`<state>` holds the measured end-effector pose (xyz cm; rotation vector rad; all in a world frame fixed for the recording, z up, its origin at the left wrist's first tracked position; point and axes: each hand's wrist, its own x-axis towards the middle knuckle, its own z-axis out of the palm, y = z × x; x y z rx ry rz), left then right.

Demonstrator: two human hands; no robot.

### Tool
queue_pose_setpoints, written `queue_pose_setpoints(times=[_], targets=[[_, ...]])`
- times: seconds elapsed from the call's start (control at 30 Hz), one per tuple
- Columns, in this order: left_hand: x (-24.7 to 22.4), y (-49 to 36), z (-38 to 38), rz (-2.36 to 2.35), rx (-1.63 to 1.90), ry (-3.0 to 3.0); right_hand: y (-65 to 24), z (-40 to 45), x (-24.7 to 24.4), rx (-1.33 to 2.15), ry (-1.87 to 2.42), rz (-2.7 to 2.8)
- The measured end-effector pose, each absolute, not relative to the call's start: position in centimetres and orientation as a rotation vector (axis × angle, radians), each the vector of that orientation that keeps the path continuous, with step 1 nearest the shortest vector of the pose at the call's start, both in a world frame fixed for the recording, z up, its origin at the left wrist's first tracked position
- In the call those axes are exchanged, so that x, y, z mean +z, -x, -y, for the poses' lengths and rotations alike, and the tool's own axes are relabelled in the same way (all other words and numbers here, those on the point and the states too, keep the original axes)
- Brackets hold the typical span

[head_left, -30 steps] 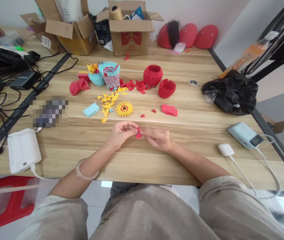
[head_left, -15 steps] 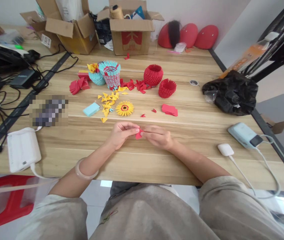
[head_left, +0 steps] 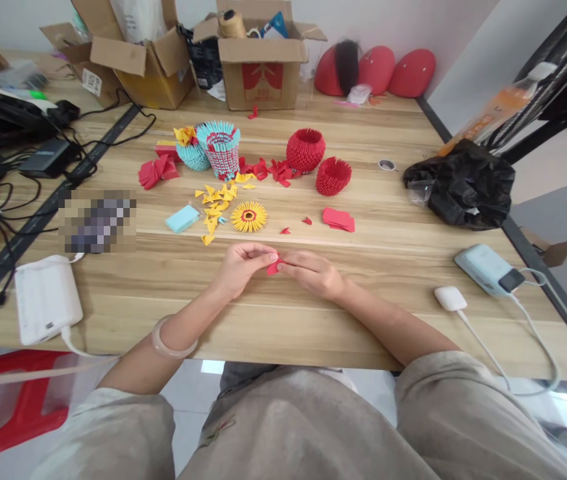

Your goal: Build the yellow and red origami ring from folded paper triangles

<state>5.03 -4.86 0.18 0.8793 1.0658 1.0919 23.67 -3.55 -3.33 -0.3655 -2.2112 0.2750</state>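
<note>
A small piece of red paper point(head_left: 273, 269), partly folded, is pinched between my two hands above the front of the table. My left hand point(head_left: 244, 268) grips its left and upper side with thumb and fingers. From the right, my right hand point(head_left: 313, 273) presses its edge, fingers closed; the fingertips hide part of the paper. Just beyond lie two small folded red pieces, one point(head_left: 285, 231) nearer and one point(head_left: 307, 221) farther. A stack of red paper slips point(head_left: 338, 219) rests to their right. A yellow and red folded-paper disc point(head_left: 248, 217) lies to their left.
Loose yellow folded pieces point(head_left: 213, 210) and a light blue paper pack point(head_left: 182, 219) lie left. Behind stand a blue-red paper vase point(head_left: 223, 152) and red paper bowls point(head_left: 334, 177). A white power bank point(head_left: 48, 300), a black bag point(head_left: 463, 187) and a pale blue charger point(head_left: 486, 269) flank the work area.
The red paper has shifted slightly left and turned in my fingers. My right hand has moved a little left with it; my left hand is nearly still.
</note>
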Motion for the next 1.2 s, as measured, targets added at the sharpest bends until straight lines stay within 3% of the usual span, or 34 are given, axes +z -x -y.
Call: queue_pose_setpoints(times=[0.1, 0.27, 0.4, 0.57, 0.8, 1.03, 1.2], targets=[[0.0, -4.8, 4.7, -1.105, 1.144, -1.044, -23.4, 3.7, -3.1, 0.536, 0.51, 2.101], [0.1, -4.5, 4.8, -1.142, 1.164, -1.282, -22.4, 3.7, -1.9, 1.328, 0.845, 1.575], [-0.3, -4.6, 5.0, -1.129, 1.168, -1.382, -21.7, 3.5, -1.4, 1.613, 0.921, 1.407], [-0.6, -4.5, 5.0, -1.152, 1.156, -1.57, -21.7, 3.6, -1.7, 1.506, 0.968, 1.519], [0.6, -3.2, 4.2, -1.092, 0.761, -1.635, -21.9, 4.1, -2.5, 1.387, 0.995, 1.723], [0.6, -3.9, 4.5, -1.162, 0.929, -1.437, -21.4, 3.8, -2.3, 1.606, 0.935, 1.463], [0.3, -4.4, 4.6, -1.207, 0.957, -1.341, -21.3, 4.0, -2.4, 1.47, 0.972, 1.437]])
